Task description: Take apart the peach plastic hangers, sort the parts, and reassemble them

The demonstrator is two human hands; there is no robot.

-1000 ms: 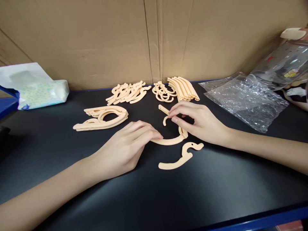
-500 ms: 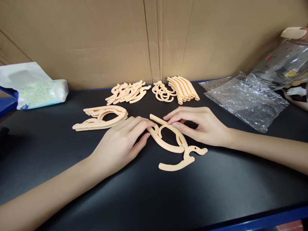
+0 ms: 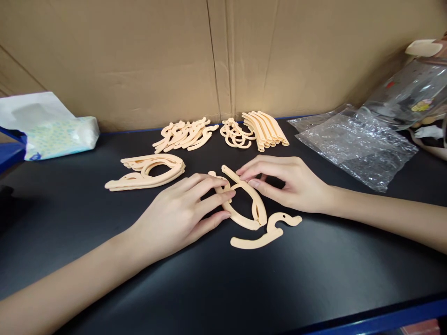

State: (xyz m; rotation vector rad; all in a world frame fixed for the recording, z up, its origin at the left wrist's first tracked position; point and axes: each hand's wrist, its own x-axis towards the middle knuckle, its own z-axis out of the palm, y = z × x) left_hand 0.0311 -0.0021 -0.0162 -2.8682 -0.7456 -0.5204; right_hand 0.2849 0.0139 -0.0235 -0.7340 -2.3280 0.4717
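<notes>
A beige plastic folding hanger point(image 3: 261, 211) lies on the dark tabletop with its two arms folded close together, forming a pointed loop. My left hand point(image 3: 181, 209) has its thumb and fingers closed on the hanger's left arm. Beside the right arm, my right hand point(image 3: 288, 184) is curved, thumb and fingertips slightly apart at the arm's outer edge. Whether those fingertips touch it I cannot tell. A loose hanger arm with a hooked end point(image 3: 260, 239) rests just in front of the folded hanger.
Left of centre sits a stack of folded hangers point(image 3: 164, 163). At the back are loose hooked arms point(image 3: 186, 135), a cluster of hooks point(image 3: 234, 135) and a row of curved arms point(image 3: 267, 130). Clear plastic bags point(image 3: 359, 144), a bottle point(image 3: 408, 93) and a tissue pack point(image 3: 63, 137) flank them.
The folded hanger has shifted left and slightly nearer, turning a little, and its left arm's end now shows past my left fingers. My right hand has barely moved and the hanger has slid from its fingertips.
</notes>
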